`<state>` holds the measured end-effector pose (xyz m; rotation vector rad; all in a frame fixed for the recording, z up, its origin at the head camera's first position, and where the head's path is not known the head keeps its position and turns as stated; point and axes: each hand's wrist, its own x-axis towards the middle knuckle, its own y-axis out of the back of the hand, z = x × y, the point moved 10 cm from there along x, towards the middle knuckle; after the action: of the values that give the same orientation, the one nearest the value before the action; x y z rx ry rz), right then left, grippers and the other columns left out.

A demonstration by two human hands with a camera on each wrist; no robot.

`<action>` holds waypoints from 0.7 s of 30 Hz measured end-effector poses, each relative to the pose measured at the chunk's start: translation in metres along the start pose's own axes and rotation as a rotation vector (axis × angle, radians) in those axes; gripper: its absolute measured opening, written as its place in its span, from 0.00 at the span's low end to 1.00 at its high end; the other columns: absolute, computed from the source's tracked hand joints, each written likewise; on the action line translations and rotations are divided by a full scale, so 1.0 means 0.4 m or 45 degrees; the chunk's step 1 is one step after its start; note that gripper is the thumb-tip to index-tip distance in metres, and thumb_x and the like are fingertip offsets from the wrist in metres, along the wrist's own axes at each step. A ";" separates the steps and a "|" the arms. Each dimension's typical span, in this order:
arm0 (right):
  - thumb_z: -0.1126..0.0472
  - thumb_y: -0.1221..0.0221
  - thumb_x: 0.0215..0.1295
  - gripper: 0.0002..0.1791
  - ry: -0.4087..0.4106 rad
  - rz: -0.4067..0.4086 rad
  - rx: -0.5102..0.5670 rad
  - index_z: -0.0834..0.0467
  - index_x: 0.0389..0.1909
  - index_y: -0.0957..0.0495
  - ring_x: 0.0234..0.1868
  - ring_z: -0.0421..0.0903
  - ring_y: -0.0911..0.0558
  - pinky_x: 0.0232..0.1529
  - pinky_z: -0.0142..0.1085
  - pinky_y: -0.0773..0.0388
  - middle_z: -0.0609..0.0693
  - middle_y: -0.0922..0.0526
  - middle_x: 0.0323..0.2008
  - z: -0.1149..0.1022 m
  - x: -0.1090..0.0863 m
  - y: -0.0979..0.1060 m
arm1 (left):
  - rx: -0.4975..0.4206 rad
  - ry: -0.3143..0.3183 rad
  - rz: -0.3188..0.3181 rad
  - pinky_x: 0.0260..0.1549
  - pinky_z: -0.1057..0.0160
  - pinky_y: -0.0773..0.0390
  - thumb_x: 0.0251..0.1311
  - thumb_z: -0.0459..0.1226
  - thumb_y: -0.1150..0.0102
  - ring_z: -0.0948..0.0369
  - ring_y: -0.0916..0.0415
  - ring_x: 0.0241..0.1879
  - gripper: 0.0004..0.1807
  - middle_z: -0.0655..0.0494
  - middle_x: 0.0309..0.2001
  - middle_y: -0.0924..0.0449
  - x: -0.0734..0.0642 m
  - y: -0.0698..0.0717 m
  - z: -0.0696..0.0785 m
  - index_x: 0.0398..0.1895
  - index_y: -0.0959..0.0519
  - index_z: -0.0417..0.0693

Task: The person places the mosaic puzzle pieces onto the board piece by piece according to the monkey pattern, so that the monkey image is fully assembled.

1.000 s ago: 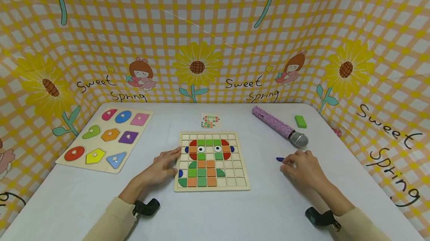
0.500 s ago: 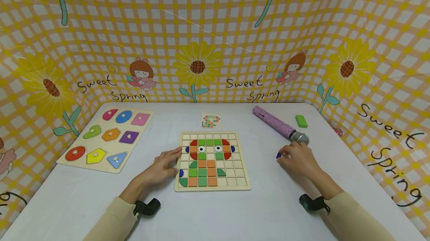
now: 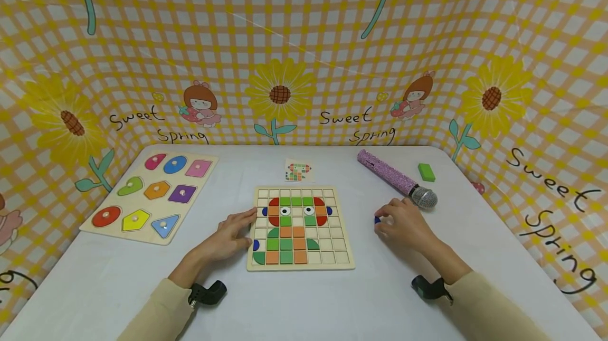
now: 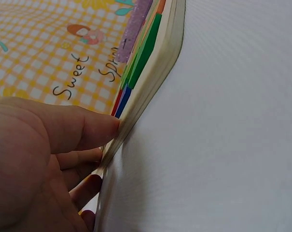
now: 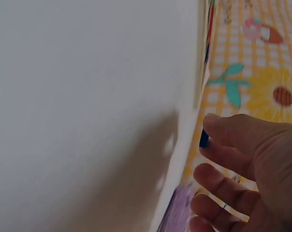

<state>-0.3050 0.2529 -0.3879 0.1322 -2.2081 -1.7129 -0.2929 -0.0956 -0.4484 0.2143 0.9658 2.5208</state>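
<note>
A wooden grid board (image 3: 341,245) lies on the white table, set with red, green, orange and blue tiles and two eye tiles. My left hand (image 3: 228,238) rests against the board's left edge, its fingertips and thumb touching the side; the left wrist view shows the thumb (image 4: 88,128) on the edge. To the right of the board, my right hand (image 3: 406,229) pinches a small dark blue tile (image 5: 203,139) between thumb and forefinger, held just off the table. Its other fingers are loosely bent, and most of the tile is hidden by the fingertips.
Behind the board lies a small picture card (image 3: 298,170). A sparkly pink microphone (image 3: 387,172) and a green block (image 3: 426,172) are at the back right. At the left lies a knobbed shape puzzle (image 3: 142,206). Patterned cloth (image 3: 304,29) rises behind the table.
My right hand has picked the blue tile up off the table and carried it left, nearer the board. The left hand stays where it was on the board's edge.
</note>
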 end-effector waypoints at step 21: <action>0.52 0.32 0.52 0.12 0.415 -0.070 0.198 0.51 0.37 0.15 0.41 0.44 0.30 0.45 0.41 0.32 0.46 0.20 0.37 -0.468 0.078 -0.099 | -0.010 -0.003 -0.002 0.67 0.39 0.57 0.58 0.32 0.46 0.48 0.57 0.73 0.35 0.53 0.76 0.52 -0.003 0.001 0.001 0.71 0.42 0.42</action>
<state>-0.2794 0.0611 -0.3790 0.4792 -2.1036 -1.4261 -0.2918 -0.0961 -0.4479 0.2144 0.9546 2.5220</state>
